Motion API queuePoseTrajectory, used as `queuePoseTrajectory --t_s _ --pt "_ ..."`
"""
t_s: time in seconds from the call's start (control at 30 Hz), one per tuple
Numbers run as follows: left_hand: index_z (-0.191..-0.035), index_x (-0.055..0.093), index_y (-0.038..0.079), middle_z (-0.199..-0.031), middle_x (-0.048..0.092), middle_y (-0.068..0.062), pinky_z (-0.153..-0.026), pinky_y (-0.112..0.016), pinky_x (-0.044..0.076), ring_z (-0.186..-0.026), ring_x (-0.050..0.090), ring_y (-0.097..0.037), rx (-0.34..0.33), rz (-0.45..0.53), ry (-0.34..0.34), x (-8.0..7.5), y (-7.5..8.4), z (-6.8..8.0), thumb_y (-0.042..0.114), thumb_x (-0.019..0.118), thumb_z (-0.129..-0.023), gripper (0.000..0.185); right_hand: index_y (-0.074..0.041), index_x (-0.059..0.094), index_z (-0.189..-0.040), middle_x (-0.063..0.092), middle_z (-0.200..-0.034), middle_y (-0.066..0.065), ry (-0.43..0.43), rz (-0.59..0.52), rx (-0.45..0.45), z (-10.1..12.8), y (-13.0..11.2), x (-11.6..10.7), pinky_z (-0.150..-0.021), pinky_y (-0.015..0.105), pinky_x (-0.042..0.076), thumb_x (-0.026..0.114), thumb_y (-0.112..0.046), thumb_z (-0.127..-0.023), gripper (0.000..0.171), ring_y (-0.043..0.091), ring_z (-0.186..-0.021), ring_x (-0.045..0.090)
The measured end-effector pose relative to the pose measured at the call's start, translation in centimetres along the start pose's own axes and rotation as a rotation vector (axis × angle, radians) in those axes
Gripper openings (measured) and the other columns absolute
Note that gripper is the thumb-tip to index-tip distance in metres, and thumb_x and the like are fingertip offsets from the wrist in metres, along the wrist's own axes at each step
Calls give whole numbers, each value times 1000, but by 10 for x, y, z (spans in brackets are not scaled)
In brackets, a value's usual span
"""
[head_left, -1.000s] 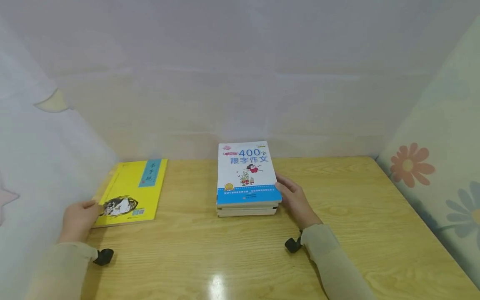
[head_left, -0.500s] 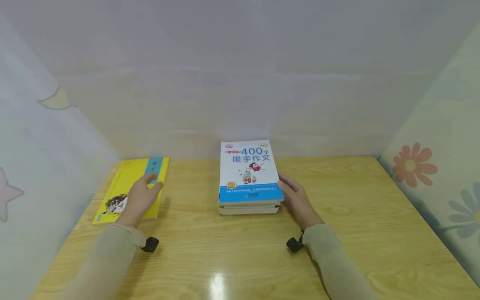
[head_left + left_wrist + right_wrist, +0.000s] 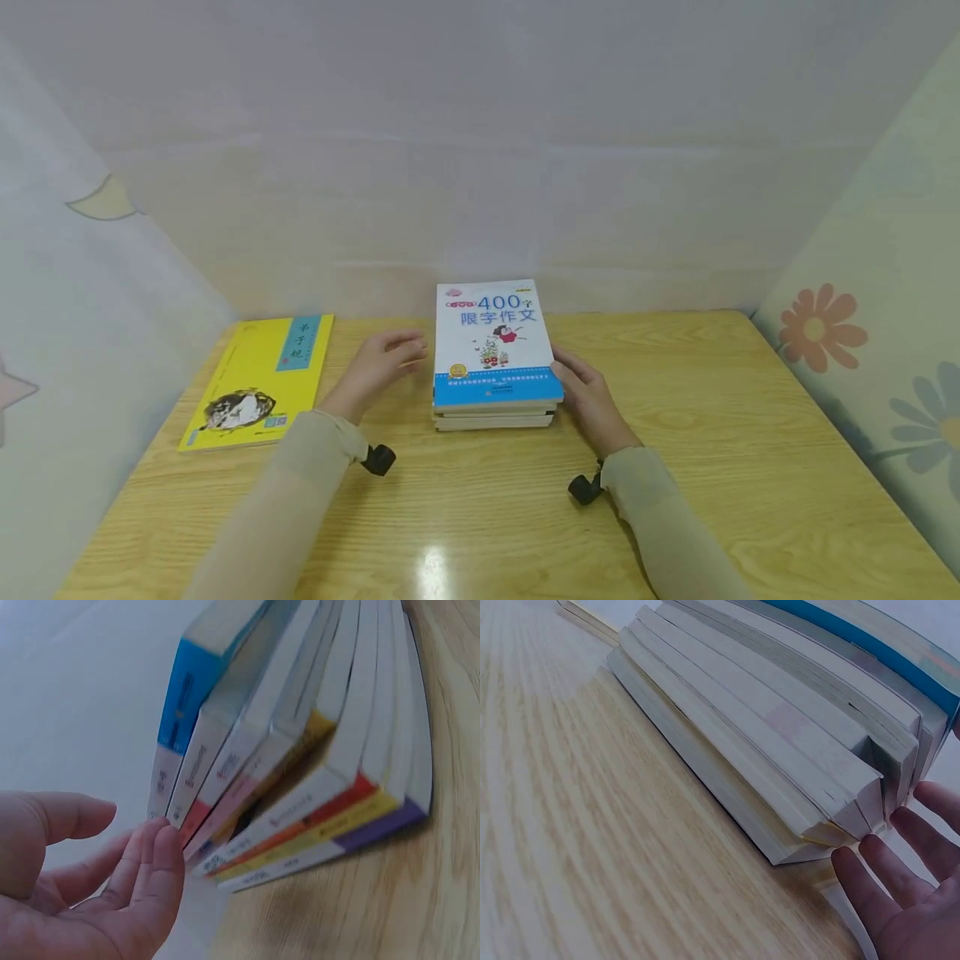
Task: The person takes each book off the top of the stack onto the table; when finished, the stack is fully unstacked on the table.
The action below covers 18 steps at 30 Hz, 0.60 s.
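A stack of several books stands near the back of the table, topped by a white book [image 3: 480, 333] with a blue band and "400" on its cover. My left hand [image 3: 378, 367] is just left of the stack, holding nothing, fingers loosely bent. In the left wrist view its fingertips [image 3: 169, 844] come right up to the colourful spines [image 3: 292, 825]. Along the stack's right side, my right hand [image 3: 592, 400] rests with fingers extended. The right wrist view has those fingertips [image 3: 847, 859] at the corners of the page blocks [image 3: 757, 727].
A yellow book [image 3: 262, 358] with a blue label lies flat on the left of the wooden table [image 3: 480, 500]. Behind the table hangs a pale cloth wall [image 3: 480, 167], with printed side panels left and right.
My left hand has let go of the yellow book's left edge, passed over the book and moved right to the stack. The right hand stays at the stack's side.
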<state>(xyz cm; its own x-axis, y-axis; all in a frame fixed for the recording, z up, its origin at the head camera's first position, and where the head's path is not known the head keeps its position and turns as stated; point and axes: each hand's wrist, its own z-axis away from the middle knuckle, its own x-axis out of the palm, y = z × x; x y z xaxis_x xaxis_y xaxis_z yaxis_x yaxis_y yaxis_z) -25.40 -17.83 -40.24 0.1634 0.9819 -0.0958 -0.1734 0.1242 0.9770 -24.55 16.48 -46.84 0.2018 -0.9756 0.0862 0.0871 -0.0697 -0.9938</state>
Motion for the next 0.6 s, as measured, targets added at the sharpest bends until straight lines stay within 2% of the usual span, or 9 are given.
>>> queuePoseTrajectory --t_s 0.17,0.4,0.6 --pt "-145 51 1 -147 51 -16 -111 -42 44 -133 53 -31 -7 -22 -42 10 2 -2 24 59 -105 47 -26 51 -150 44 -155 -9 -3 -11 2 0 0 1 -113 39 42 65 -53 -95 62 15 -141 43" --pt "-146 51 1 -148 51 -15 -110 -41 45 -133 54 -29 -64 -34 -20 13 9 -3 21 57 -105 46 -26 51 -150 45 -155 -9 -5 -14 3 -1 0 0 -111 36 44 64 -52 -96 62 15 -140 44" --pt "-143 55 -1 -145 55 -15 -107 -36 48 -130 57 -26 -125 40 13 14 15 -4 19 59 -104 44 -25 51 -150 45 -155 -8 0 -17 7 -1 0 0 -109 34 46 65 -52 -96 62 16 -140 44"
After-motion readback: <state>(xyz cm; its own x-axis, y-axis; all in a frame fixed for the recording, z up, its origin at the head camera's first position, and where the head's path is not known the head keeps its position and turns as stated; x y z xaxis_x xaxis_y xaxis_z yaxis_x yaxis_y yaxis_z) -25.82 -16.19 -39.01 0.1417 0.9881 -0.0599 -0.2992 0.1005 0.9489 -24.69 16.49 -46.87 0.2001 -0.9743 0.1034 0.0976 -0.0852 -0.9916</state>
